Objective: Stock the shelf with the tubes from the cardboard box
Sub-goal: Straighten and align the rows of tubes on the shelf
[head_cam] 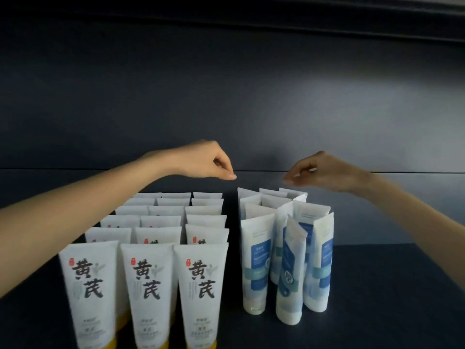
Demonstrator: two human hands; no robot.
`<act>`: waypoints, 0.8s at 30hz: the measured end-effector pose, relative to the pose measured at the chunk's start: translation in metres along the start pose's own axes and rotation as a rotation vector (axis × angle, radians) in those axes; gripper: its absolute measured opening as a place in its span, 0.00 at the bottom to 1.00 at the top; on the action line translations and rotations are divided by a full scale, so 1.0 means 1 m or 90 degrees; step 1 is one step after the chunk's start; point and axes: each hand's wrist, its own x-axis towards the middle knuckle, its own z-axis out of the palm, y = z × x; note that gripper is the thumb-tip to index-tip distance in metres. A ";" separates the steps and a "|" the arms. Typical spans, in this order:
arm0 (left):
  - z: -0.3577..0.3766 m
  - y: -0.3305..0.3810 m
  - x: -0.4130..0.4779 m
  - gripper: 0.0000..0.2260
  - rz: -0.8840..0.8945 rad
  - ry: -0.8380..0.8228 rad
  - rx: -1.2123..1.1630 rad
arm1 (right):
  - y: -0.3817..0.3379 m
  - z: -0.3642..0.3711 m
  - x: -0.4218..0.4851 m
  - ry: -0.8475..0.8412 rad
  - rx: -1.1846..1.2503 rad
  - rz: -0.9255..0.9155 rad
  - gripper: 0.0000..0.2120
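Observation:
White tubes with black Chinese characters and yellow caps point(148, 285) stand cap-down in three neat rows on the left of the dark shelf point(377, 285). To their right stands a looser cluster of white tubes with blue labels point(289, 260). My left hand point(208, 159) hovers above the back of the yellow-capped rows, fingers curled with the tips pinched, holding nothing. Above the back of the blue-label cluster floats my right hand point(319, 170), fingers loosely curled, also with nothing in it. The cardboard box is out of view.
A dark back wall point(226, 96) closes the shelf behind the tubes. Bare shelf surface lies right of the blue-label cluster and between the two groups. The underside of an upper shelf point(377, 16) runs across the top.

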 end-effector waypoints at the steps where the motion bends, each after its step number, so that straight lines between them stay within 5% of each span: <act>1: 0.002 0.000 0.007 0.08 -0.008 -0.006 0.017 | 0.006 0.000 0.003 -0.009 -0.012 -0.009 0.07; 24: 0.036 -0.023 0.052 0.04 -0.027 -0.072 0.208 | 0.050 0.032 0.050 -0.038 -0.150 -0.070 0.03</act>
